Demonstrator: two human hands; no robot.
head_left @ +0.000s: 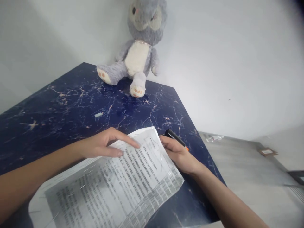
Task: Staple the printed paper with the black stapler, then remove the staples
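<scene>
A printed paper page (111, 186), covered in lines of small text with a brick-like grey pattern along its right edge, lies tilted in front of me. More white paper shows under its left side. My left hand (106, 144) reaches across the page's upper part, thumb and forefinger spread, fingertips against the print. At the upper right edge my right hand (177, 155) grips the paper, its fingers partly hidden. Just behind that hand is a black marker (174, 136) with an orange end; whether the hand also holds it, I cannot tell.
A grey plush toy (139, 57) sits at the far corner of the dark blue marbled table (68, 104), against the wall. A small pale scrap (98, 114) lies on the tabletop. Down on the floor at right are a clear wrapper (215, 138) and a brown box (267, 152).
</scene>
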